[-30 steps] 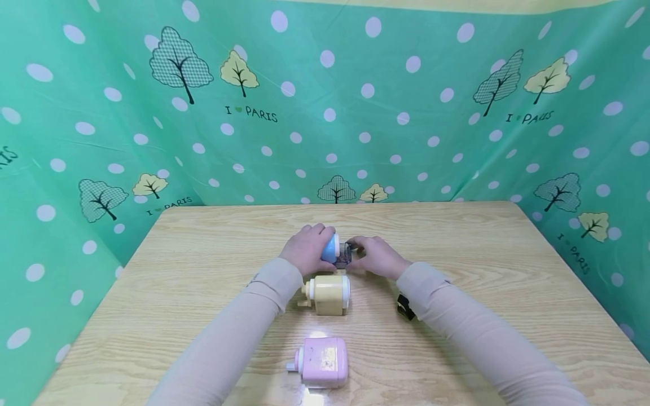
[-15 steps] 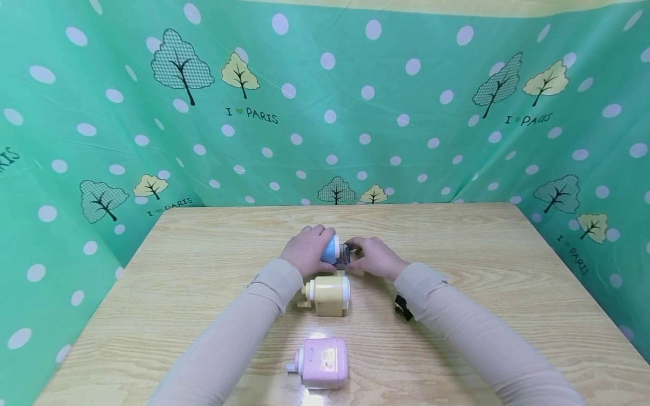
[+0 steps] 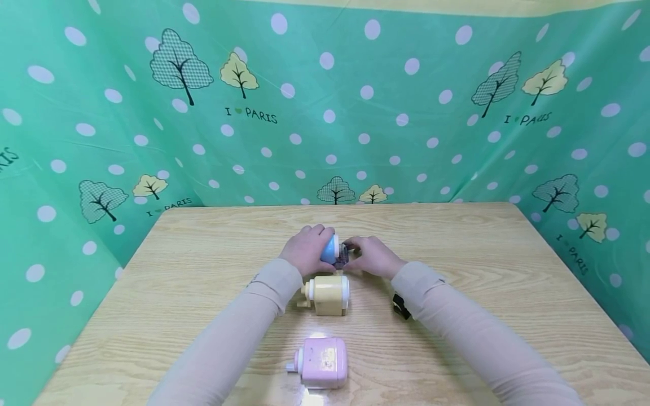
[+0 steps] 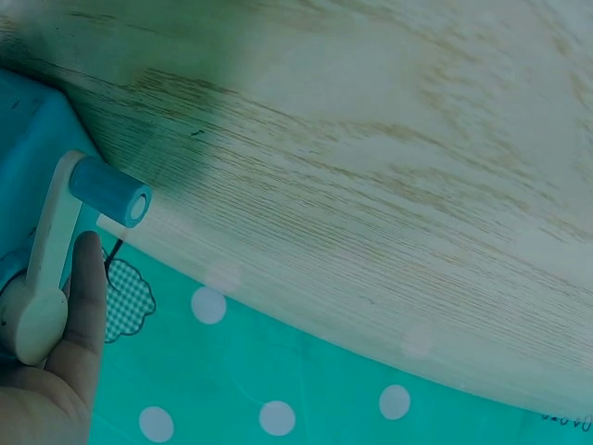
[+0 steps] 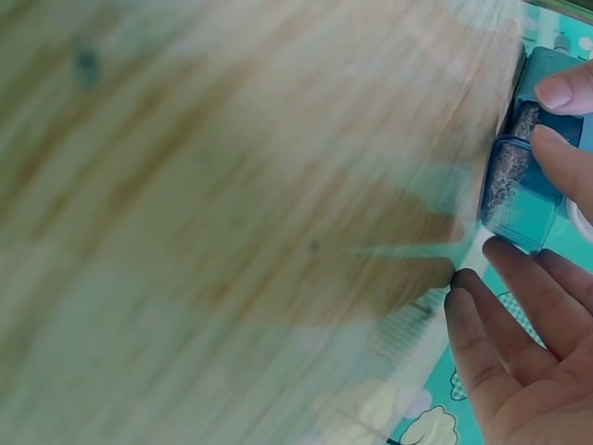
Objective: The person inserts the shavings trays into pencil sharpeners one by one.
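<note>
My left hand [image 3: 306,251] grips a blue pencil sharpener [image 3: 329,250] lying near the table's middle. In the left wrist view the sharpener's crank handle [image 4: 111,191] points out beside a finger. A see-through shavings drawer [image 3: 342,256] sticks partly out of the sharpener's right end. My right hand [image 3: 374,256] pinches this drawer, thumb on the near side and fingers on the far side. Grey shavings [image 5: 510,176] show inside it in the right wrist view. Part of the sharpener's body is hidden under the left hand.
A yellow crank sharpener [image 3: 330,296] lies just nearer, close to the left cuff. Nearer still lies a pink one [image 3: 325,362]. A small black object [image 3: 401,306] shows at the right cuff. Green printed cloth [image 3: 325,113] hangs round the wooden table [image 3: 228,242].
The right hand and the drawer have shifted slightly left, and less of the drawer shows outside the blue sharpener. The left hand holds still.
</note>
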`<state>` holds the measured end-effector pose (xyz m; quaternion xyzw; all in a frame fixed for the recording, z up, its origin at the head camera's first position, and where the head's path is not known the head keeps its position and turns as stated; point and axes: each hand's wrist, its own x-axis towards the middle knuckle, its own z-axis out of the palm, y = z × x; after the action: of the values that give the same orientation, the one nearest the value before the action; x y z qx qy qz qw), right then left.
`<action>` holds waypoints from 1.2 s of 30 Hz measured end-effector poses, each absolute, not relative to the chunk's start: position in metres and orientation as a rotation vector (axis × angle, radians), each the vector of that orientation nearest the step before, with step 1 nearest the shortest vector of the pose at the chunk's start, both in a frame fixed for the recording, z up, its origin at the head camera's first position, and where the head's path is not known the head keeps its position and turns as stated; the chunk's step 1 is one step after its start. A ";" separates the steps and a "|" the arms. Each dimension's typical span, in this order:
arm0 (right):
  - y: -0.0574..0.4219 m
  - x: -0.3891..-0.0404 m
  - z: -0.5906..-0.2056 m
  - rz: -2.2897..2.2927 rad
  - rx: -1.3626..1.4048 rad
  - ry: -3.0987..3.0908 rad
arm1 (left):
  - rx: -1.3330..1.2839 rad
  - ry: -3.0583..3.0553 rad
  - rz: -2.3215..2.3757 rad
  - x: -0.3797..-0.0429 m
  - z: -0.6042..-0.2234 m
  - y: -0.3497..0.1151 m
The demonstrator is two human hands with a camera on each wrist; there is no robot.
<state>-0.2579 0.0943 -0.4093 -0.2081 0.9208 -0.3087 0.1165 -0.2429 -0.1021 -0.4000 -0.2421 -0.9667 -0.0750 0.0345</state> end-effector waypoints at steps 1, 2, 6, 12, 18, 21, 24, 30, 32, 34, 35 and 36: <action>0.094 -0.258 -0.409 -0.905 -0.611 2.696 | -0.745 -2.974 -0.235 -0.243 -0.400 -0.102; 0.093 -0.258 -0.409 -0.906 -0.612 2.695 | -0.745 -2.973 -0.236 -0.242 -0.400 -0.102; 0.091 -0.258 -0.410 -0.910 -0.609 2.693 | -0.751 -2.966 -0.242 -0.242 -0.400 -0.103; 0.087 -0.257 -0.410 -0.907 -0.609 2.693 | -0.756 -2.951 -0.231 -0.242 -0.400 -0.104; 0.083 -0.257 -0.411 -0.884 -0.626 2.713 | -0.753 -2.942 -0.217 -0.242 -0.401 -0.103; 0.081 -0.256 -0.410 -0.881 -0.628 2.716 | -0.750 -2.943 -0.214 -0.242 -0.400 -0.103; 0.080 -0.256 -0.410 -0.885 -0.627 2.716 | -0.747 -2.950 -0.214 -0.241 -0.399 -0.103; 0.079 -0.257 -0.410 -0.908 -0.637 2.709 | -0.751 -2.968 -0.213 -0.241 -0.398 -0.103; 0.079 -0.257 -0.411 -0.921 -0.641 2.706 | -0.755 -2.971 -0.220 -0.241 -0.397 -0.103; 0.079 -0.257 -0.412 -0.933 -0.640 2.704 | -0.757 -2.973 -0.230 -0.241 -0.397 -0.103; 0.079 -0.257 -0.412 -0.944 -0.636 2.702 | -0.760 -2.973 -0.232 -0.241 -0.397 -0.103; 0.080 -0.257 -0.412 -0.955 -0.633 2.700 | -0.761 -2.974 -0.234 -0.241 -0.396 -0.103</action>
<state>-0.2574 0.0795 -0.4122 -0.2146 0.9155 -0.3239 0.1043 -0.2415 -0.1031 -0.3963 -0.2470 -0.9655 -0.0758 0.0314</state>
